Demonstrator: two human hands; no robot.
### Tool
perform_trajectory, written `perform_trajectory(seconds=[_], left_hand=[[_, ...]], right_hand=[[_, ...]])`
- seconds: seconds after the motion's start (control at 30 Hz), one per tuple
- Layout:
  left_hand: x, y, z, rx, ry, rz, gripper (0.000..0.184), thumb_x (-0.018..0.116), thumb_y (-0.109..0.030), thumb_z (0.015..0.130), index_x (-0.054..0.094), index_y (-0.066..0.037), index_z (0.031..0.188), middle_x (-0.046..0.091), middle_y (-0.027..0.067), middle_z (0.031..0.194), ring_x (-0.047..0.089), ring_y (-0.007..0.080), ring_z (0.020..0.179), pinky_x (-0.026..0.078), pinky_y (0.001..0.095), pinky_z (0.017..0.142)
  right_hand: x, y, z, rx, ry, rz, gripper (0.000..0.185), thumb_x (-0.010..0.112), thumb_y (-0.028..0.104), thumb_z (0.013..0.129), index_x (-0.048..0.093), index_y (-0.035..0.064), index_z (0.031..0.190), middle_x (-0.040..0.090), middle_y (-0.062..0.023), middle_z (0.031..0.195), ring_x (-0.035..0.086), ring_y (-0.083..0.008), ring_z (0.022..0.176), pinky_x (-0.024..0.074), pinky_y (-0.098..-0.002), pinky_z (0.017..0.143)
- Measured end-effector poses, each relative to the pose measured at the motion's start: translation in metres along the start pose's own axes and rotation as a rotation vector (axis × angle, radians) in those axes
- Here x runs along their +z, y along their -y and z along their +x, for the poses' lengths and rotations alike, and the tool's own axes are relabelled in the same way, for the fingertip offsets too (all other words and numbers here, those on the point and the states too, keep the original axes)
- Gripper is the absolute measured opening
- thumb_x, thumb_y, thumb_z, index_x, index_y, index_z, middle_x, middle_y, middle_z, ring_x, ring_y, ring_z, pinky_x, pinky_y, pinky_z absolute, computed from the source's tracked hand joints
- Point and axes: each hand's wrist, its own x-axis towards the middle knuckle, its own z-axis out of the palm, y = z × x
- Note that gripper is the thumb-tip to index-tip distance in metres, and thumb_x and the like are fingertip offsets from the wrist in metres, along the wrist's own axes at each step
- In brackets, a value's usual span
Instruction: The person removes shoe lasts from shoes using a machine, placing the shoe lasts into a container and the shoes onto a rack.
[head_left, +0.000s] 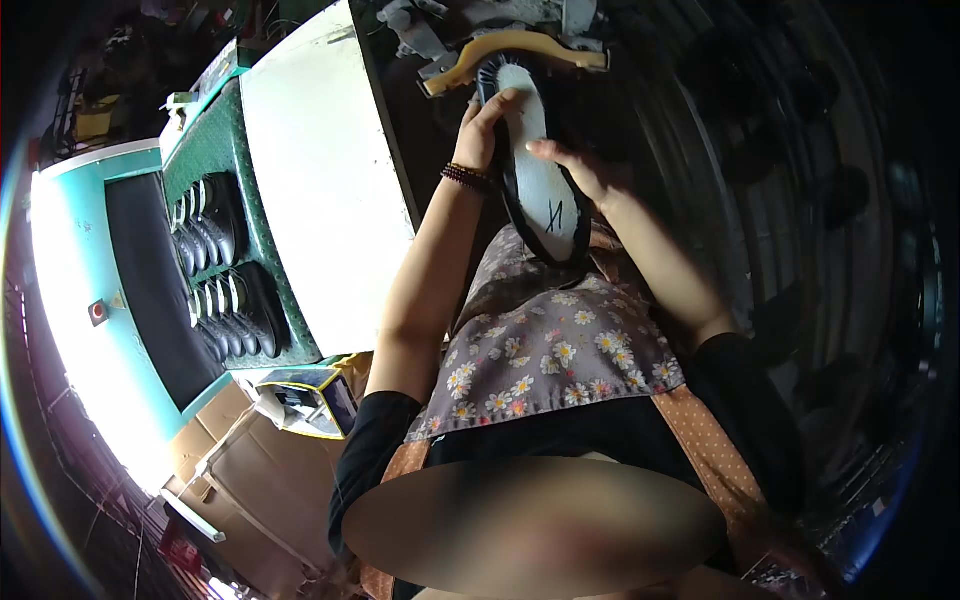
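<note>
A black shoe upper with a pale insole board (540,185) is held bottom side up, one end toward my apron. Dark marks are drawn on the board near that end. My left hand (484,128), with beaded bracelets at the wrist, grips the shoe's left side, thumb on the board. From the right, my right hand (578,168) holds the other side, its thumb also on the board and its fingers hidden underneath. The shoe's far end, with gathered edges, lies at a yellow curved machine part (520,48); whether they touch I cannot tell.
To the left, a large white panel (320,150) stands beside a green surface (300,330) with several black shoes (225,265) in rows. Below are an open box (300,400) and brown cardboard (260,480). Metal machine parts (415,30) surround the yellow piece. The right side is dark.
</note>
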Motion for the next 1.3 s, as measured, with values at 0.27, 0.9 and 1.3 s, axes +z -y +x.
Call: perform_trajectory(seconds=[0.27,0.9,1.3], left_hand=[[-0.005,0.010,0.003,0.250,-0.042,0.132,0.030,0.061,-0.007,0.083,0.054,-0.007,0.113,0.060,0.0009,0.100,0.056,0.0117,0.090,0.044,0.0256,0.080],[0.011,0.146,-0.143,-1.101,0.079,-0.763,0.059,0.045,-0.049,0.083,0.047,-0.005,0.123,0.054,0.0195,0.117,0.055,0.0355,0.103,0.044,0.0518,0.091],[0.010,0.140,-0.066,-0.900,0.443,-0.552,0.047,0.040,-0.034,0.093,0.035,-0.015,0.135,0.040,0.0141,0.136,0.037,0.0279,0.125,0.027,0.0465,0.104]], right_hand=[[-0.013,-0.053,0.026,-0.009,0.066,-0.048,0.053,0.054,0.039,0.085,0.053,-0.0015,0.120,0.055,-0.0110,0.122,0.047,-0.0185,0.117,0.0314,-0.0322,0.103],[-0.001,-0.006,-0.205,-0.039,-0.105,-1.015,0.056,0.077,0.045,0.061,0.064,-0.0025,0.089,0.025,-0.0155,0.144,0.027,-0.0386,0.130,0.0300,-0.0468,0.103],[-0.074,0.105,-0.364,0.199,-0.524,-0.781,0.029,0.077,0.022,0.070,0.065,-0.0005,0.083,0.066,-0.0102,0.072,0.065,-0.0162,0.064,0.0485,-0.0283,0.055]])
